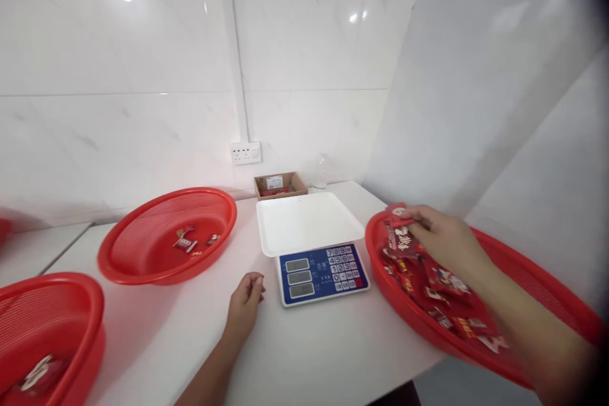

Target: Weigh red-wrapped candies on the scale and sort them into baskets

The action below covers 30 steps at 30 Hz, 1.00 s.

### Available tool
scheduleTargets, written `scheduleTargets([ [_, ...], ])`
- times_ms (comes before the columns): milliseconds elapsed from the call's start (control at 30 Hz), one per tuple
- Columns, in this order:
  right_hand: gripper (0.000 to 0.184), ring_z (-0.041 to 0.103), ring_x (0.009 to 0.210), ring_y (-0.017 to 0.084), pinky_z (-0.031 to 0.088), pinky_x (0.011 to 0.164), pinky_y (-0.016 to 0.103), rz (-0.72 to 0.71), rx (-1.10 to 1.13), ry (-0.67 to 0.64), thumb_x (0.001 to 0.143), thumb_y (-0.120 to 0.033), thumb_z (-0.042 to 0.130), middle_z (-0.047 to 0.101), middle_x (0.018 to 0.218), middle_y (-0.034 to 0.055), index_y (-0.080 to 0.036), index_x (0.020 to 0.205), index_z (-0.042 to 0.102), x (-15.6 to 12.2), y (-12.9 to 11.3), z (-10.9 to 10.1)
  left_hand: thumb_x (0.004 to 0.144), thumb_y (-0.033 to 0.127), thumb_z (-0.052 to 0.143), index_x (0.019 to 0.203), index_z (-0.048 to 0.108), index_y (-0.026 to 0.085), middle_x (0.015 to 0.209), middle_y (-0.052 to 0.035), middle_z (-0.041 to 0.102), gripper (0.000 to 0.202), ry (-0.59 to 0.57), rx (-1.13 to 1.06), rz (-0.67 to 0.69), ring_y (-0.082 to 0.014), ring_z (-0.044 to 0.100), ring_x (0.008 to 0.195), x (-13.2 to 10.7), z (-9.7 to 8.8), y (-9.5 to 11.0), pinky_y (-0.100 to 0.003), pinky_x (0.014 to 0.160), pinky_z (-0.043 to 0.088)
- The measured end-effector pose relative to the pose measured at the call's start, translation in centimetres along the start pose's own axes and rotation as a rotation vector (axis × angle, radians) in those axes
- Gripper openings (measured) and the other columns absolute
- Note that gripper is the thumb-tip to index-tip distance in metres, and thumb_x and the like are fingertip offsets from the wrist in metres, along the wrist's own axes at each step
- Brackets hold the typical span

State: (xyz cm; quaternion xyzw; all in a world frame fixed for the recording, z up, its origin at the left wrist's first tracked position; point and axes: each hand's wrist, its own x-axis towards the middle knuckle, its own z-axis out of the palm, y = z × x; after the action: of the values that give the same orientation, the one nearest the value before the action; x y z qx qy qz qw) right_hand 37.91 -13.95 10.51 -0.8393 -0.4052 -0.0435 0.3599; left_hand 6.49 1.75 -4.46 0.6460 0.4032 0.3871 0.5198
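Note:
My right hand (440,238) is over the near left part of a large red basin (547,292), its fingers pinched on a red snack packet (399,240). Many small red packets (447,282) lie in that basin below the hand. My left hand (245,301) rests on the white table (333,349) with its fingers curled in, and nothing shows in them. Just right of it stands a digital scale (323,273) with a blue keypad and a bare white pan (309,222). The scale's displays look blank.
Another red basin (166,203) at the left holds several small packets (185,242). A further red basin (90,311) at the near left holds a packet (40,375). Behind the scale are a cardboard box (295,184) and a clear plastic object (323,171). A socket (246,153) is on the wall.

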Motion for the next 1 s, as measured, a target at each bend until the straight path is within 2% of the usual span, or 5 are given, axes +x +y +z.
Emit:
scheduleTargets([
  [200,0.020,0.065,0.077,0.019,0.052,0.069,0.032,-0.048,0.361,-0.100,0.073,-0.019,0.047,0.069,0.084,0.0013,-0.023,0.087,0.060,0.0,-6.9,8.7,0.077,0.050,0.049,0.082,0.055,0.018,0.066,0.0012,0.052,0.033,0.018,-0.024,0.003,-0.0134,0.051,0.060,-0.2,0.0,0.1,-0.026,0.060,0.044],
  [367,0.023,0.066,0.075,0.015,0.056,0.061,0.027,-0.031,0.478,-0.177,0.077,-0.028,0.045,0.067,0.098,0.0055,-0.018,0.095,0.056,0.6,-8.5,13.8,0.078,0.049,0.047,0.080,0.053,0.018,0.065,0.0010,0.051,0.032,0.018,-0.037,0.012,-0.0128,0.050,0.059,-0.3,-0.2,0.3,-0.025,0.059,0.043],
  [600,0.031,0.062,0.085,0.021,0.048,0.077,0.035,-0.053,0.297,-0.171,0.076,-0.042,0.049,0.068,0.097,0.0060,-0.020,0.093,0.060,0.2,-7.3,14.2,0.077,0.050,0.048,0.079,0.053,0.018,0.064,0.0006,0.050,0.032,0.008,-0.071,0.005,-0.0127,0.049,0.058,-0.2,0.1,-0.2,-0.025,0.058,0.042],
  [767,0.029,0.059,0.082,0.024,0.044,0.072,0.036,-0.134,0.174,-0.193,0.079,-0.041,0.045,0.067,0.087,0.0054,-0.023,0.089,0.064,-0.6,-7.4,14.0,0.078,0.049,0.047,0.079,0.053,0.018,0.065,0.0008,0.050,0.031,0.003,-0.070,0.003,-0.0124,0.048,0.058,0.0,0.1,-0.6,-0.025,0.058,0.042],
  [1000,0.030,0.060,0.085,0.023,0.046,0.075,0.033,-0.236,0.260,-0.159,0.085,-0.040,0.038,0.066,0.095,0.0075,-0.022,0.093,0.061,-5.7,-6.8,13.1,0.081,0.046,0.045,0.080,0.052,0.018,0.065,0.0010,0.050,0.029,0.006,-0.040,0.015,-0.0124,0.049,0.059,0.0,-0.1,-0.6,-0.024,0.059,0.042],
])
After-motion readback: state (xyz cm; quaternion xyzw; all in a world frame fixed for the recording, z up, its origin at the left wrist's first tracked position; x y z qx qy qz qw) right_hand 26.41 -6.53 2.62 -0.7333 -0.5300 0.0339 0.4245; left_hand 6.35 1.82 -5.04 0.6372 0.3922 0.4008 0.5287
